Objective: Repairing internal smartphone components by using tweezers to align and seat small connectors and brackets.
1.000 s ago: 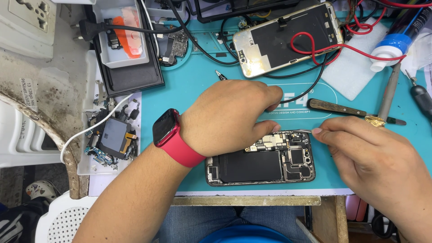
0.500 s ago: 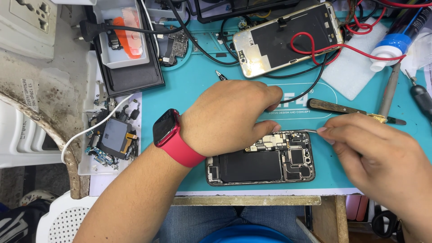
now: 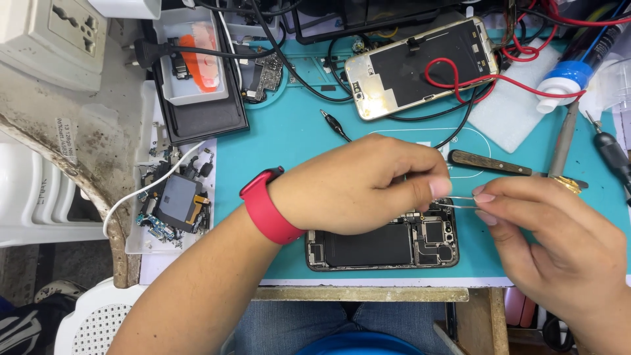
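An opened phone [image 3: 374, 248] lies on the teal mat [image 3: 276, 151] near the front edge, its black battery and circuit boards exposed. My left hand [image 3: 368, 184], with a red watch [image 3: 266, 204] on the wrist, hovers over the phone's upper edge. Its thumb and fingers are pinched together at the tip of thin metal tweezers [image 3: 460, 202]. Whether anything small sits between those fingertips is hidden. My right hand [image 3: 552, 243] holds the tweezers from the right, just above the phone's right end.
A second opened phone [image 3: 420, 66] with red and black wires lies at the back. A brown-handled tool [image 3: 490, 162], a white cloth [image 3: 513, 112] and a blue-capped bottle [image 3: 565, 82] lie to the right. A black tray [image 3: 197, 72] and a tray of small parts [image 3: 174, 204] stand at the left.
My left hand has lifted off the phone, and its fingertips have moved right to meet the tweezers. My right hand has risen slightly and brought the tweezers' tip to them.
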